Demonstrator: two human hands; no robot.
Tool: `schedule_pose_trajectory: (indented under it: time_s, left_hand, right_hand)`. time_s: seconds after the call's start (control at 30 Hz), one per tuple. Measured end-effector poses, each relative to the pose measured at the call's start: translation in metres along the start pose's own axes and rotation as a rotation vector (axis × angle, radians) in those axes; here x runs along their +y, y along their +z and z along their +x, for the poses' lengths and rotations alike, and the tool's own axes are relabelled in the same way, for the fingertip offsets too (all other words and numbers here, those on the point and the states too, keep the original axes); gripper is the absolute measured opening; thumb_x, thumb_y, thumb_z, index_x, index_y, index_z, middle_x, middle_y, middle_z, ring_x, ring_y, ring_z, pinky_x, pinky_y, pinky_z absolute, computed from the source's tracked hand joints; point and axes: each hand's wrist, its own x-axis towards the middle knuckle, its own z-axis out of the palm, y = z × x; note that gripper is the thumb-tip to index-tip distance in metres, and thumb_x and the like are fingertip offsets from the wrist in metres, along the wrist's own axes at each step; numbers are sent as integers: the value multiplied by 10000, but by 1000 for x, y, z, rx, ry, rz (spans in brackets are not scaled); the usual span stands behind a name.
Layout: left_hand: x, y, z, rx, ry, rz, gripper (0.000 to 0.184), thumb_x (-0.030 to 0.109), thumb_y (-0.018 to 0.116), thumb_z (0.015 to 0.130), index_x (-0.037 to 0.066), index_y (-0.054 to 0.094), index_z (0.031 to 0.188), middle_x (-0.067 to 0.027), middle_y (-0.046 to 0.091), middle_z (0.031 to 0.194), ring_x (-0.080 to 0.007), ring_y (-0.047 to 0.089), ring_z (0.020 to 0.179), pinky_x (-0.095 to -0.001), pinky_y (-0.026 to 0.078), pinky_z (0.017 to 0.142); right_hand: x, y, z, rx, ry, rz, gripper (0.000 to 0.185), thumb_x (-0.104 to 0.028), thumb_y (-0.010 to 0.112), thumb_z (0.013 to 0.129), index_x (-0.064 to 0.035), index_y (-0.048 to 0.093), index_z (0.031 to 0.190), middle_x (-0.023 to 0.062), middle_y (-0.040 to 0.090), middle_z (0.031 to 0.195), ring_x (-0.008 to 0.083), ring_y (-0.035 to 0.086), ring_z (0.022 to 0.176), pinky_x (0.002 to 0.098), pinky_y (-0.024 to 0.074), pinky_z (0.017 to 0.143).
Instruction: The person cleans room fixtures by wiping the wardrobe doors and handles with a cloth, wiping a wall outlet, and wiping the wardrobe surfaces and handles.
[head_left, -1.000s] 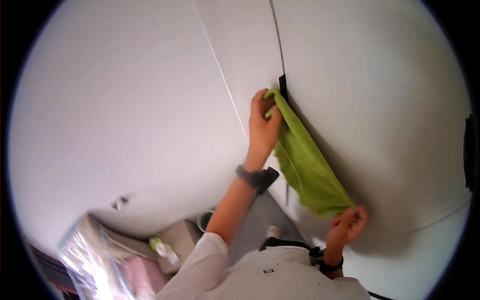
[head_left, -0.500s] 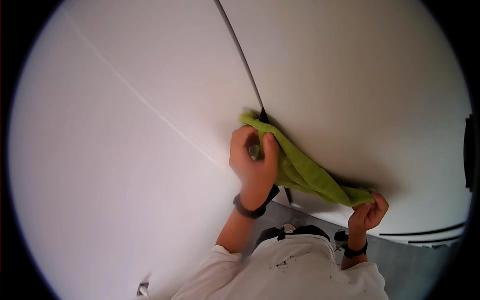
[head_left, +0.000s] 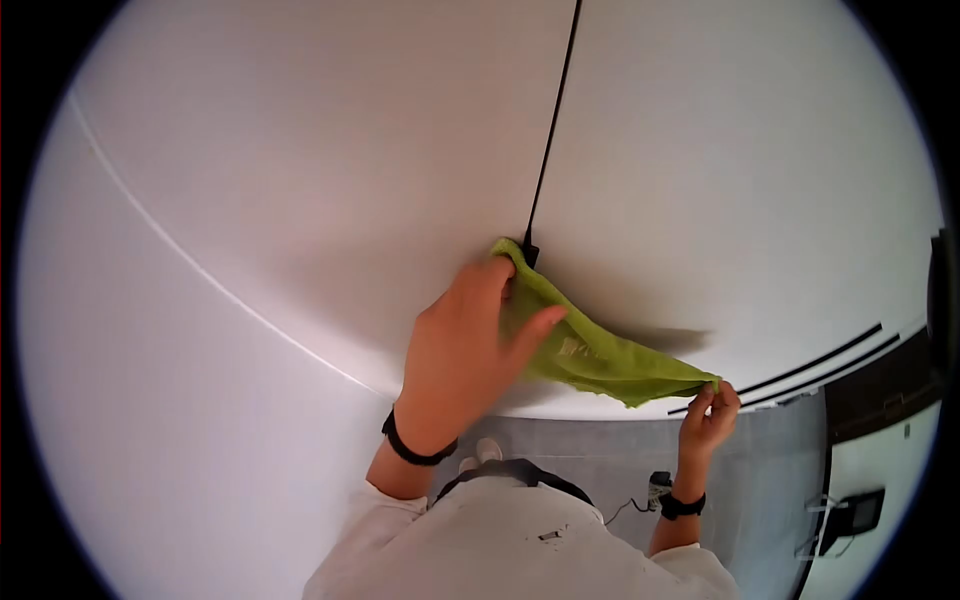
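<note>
A green cloth (head_left: 600, 355) hangs stretched between my two hands in front of a white surface (head_left: 400, 130). Its upper left corner is at the fingertips of my left hand (head_left: 465, 340), whose thumb is spread over the cloth. At the lower right, my right hand (head_left: 710, 415) pinches the other corner. Just behind the cloth's upper corner is a small black piece (head_left: 530, 255), at the lower end of a dark vertical line on the surface. Both wrists wear black bands.
Below is a grey floor (head_left: 600, 450) with my feet. A small device (head_left: 659, 490) with a cord lies near my right wrist. At the lower right stand a dark chair-like object (head_left: 855, 520) and a brown door or panel (head_left: 885, 390).
The view has swung right, and the bags and box seen earlier at lower left are gone from view. The cloth, bunched half a second ago, is spread again. My left thumb has moved away from the fingers.
</note>
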Motion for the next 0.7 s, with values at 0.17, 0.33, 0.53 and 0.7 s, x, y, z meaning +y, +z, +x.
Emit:
schedule_pose_trajectory:
  time_s: [0.17,0.33,0.53,0.7]
  left_hand:
    - [-12,59,33,-21,-62,-195,258,113,725,773,22,540,928,-85,598,719,-173,593,632,-285,458,550]
    - [15,88,22,93,-235,-78,208,157,695,758,48,534,829,-79,569,624,-209,567,533,-309,455,514]
    - [16,46,29,143,-136,178,182,210,598,791,60,514,730,-91,553,561,-243,539,480,-336,437,481]
    - [20,12,7,128,-192,379,242,253,573,802,58,492,683,-107,548,553,-288,545,492,-375,430,474]
  right_hand:
    - [50,-14,-19,-93,128,-376,207,-17,586,873,24,481,1047,148,569,834,175,553,564,290,441,480]
    - [31,-37,-9,-32,67,-353,157,-2,573,861,0,452,961,72,521,569,138,474,413,268,373,405]
    - [-32,-40,0,1,-39,-290,198,33,583,844,9,432,971,77,557,603,124,509,438,229,372,407]
    - [-47,-39,0,4,-66,-181,208,38,589,836,16,432,971,114,612,670,147,565,472,240,423,422]
